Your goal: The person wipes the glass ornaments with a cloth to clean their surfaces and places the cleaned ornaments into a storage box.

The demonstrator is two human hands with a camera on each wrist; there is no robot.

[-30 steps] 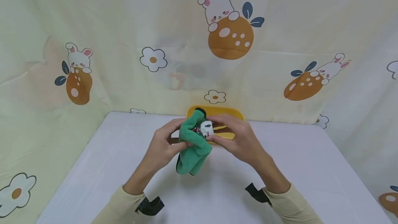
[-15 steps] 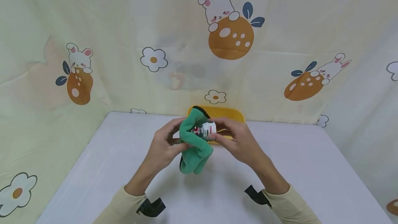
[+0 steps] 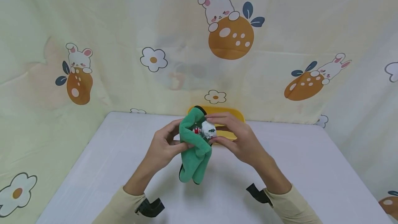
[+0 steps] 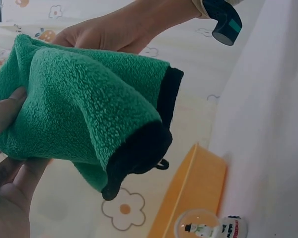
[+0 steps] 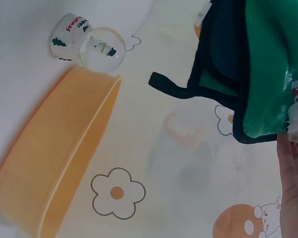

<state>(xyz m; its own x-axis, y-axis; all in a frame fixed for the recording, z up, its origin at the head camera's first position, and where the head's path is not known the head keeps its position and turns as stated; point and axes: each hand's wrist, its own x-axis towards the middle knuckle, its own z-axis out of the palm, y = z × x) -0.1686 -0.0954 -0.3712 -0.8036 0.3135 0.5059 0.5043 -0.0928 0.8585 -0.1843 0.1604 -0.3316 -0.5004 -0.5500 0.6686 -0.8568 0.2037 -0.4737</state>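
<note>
A green cloth with black edging is wrapped around the clear ball of a snow globe. My left hand grips the cloth around the ball, thumb on the near side. The globe's white base with a tree print points right. My right hand pinches that base between thumb and fingers. In the right wrist view, part of the held globe shows a small figure inside, against the cloth. The cloth hides most of the ball, and its lower end hangs over the table.
Behind the hands, a yellow basin stands by the patterned curtain. A second snow globe with a snowman inside is beside the basin in both wrist views. The white table spreads around the arms.
The globe's base has turned in my right fingers: lettering faced up half a second ago, and a tree print shows now. The cloth's loose end hangs slightly lower.
</note>
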